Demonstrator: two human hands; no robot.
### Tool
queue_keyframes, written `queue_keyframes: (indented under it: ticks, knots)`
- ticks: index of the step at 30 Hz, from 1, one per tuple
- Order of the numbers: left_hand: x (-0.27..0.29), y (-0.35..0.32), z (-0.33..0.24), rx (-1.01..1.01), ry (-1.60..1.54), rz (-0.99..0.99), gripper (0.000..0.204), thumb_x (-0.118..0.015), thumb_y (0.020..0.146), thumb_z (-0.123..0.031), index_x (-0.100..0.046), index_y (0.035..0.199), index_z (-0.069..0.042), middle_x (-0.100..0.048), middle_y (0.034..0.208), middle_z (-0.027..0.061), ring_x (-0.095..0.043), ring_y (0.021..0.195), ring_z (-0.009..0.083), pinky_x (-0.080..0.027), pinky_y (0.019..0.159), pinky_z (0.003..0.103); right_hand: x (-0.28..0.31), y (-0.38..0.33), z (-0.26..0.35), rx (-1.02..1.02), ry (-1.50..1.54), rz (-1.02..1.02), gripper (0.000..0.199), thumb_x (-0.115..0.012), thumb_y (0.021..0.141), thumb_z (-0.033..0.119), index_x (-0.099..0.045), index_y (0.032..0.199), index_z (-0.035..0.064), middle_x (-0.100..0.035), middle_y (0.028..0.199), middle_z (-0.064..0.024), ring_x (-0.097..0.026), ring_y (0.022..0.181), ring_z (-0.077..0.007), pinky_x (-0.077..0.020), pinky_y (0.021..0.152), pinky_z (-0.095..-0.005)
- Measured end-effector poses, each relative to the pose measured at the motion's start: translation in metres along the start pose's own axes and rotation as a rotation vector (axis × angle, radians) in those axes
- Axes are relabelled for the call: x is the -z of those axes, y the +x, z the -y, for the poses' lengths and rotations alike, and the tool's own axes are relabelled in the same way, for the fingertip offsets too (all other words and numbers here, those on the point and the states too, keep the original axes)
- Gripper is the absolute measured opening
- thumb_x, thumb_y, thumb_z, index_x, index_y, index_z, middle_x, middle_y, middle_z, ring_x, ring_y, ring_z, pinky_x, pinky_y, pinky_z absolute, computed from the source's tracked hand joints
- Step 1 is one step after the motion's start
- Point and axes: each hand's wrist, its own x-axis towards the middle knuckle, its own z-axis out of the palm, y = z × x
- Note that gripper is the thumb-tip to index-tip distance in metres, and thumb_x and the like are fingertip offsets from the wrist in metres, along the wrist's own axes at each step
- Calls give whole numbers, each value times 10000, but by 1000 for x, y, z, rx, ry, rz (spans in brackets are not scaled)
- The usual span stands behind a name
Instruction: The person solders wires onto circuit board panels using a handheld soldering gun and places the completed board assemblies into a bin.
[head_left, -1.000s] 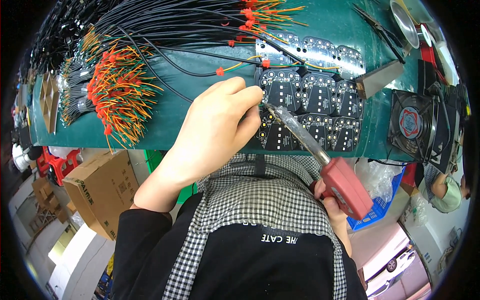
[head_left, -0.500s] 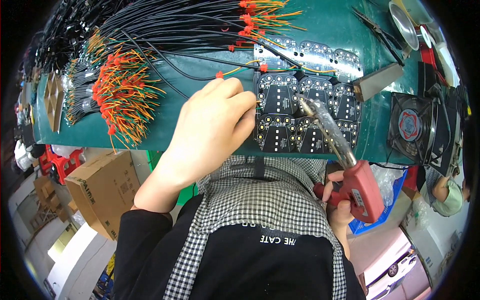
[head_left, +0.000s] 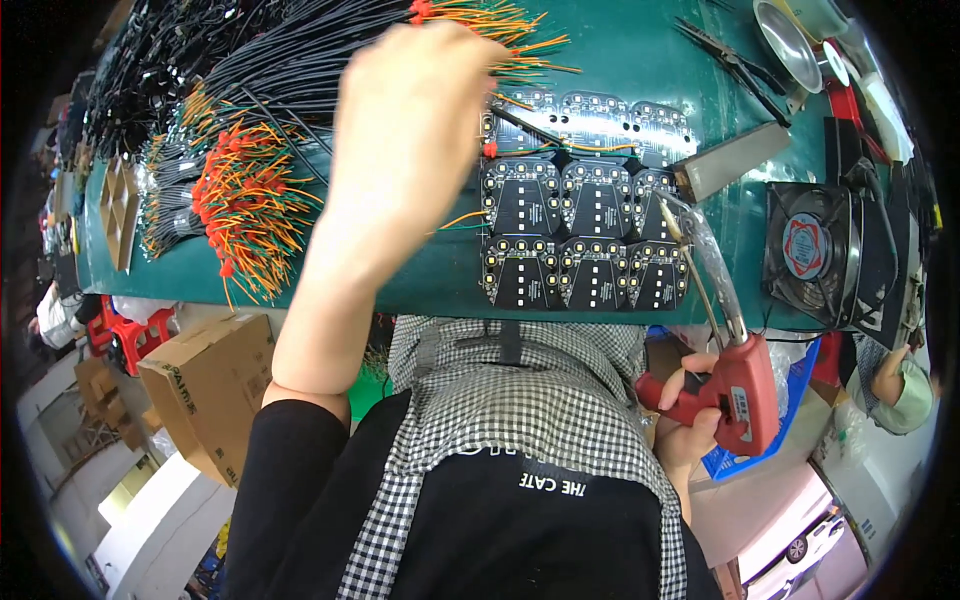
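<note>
My left hand [head_left: 410,125] reaches over a bundle of black cables [head_left: 290,55] with stripped orange and green ends; its fingers are mostly hidden, so what they hold cannot be told. A red soldering gun [head_left: 748,395] is gripped in my right hand [head_left: 688,412], its metal tip [head_left: 672,222] over the right side of a panel of black circuit boards [head_left: 520,205]. Orange and green wires [head_left: 462,220] meet the panel's left edge. Another black cable, with a red connector [head_left: 490,150] nearby, crosses the upper boards.
A second heap of wire ends with red connectors [head_left: 245,190] lies left on the green table [head_left: 400,285]. At right are pliers [head_left: 735,65], a grey metal block [head_left: 732,162], a metal dish [head_left: 788,45] and a fan [head_left: 808,248]. A cardboard box [head_left: 210,400] stands below left.
My left hand has moved up and away from the panel's left edge to the cable bundle. The soldering gun's tip has shifted right, away from the middle boards.
</note>
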Motion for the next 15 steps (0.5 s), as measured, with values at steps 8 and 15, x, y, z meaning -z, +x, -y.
queue_keyframes:
  ticks: [8, 15]
  knots:
    - [-16, 13, 30, -197, -55, 209, 109, -616, 733, -82, -591, 821, -22, -550, 770, 91, -532, 798, 274, -418, 713, 370, 2, 3, -3, 33, 36, 62, 750, -617, 771, 523, -381, 1196, -48, -533, 996, -170, -506, 538, -154, -409, 464, -247]
    - [-14, 14, 38, -246, -90, 238, 126, -618, 740, -75, -585, 846, -16, -559, 800, 95, -532, 794, 274, -430, 713, 347, 4, 0, -5, 62, 63, 92, 730, -599, 802, 474, -335, 1258, -31, -525, 1001, -179, -506, 558, -148, -415, 459, -224]
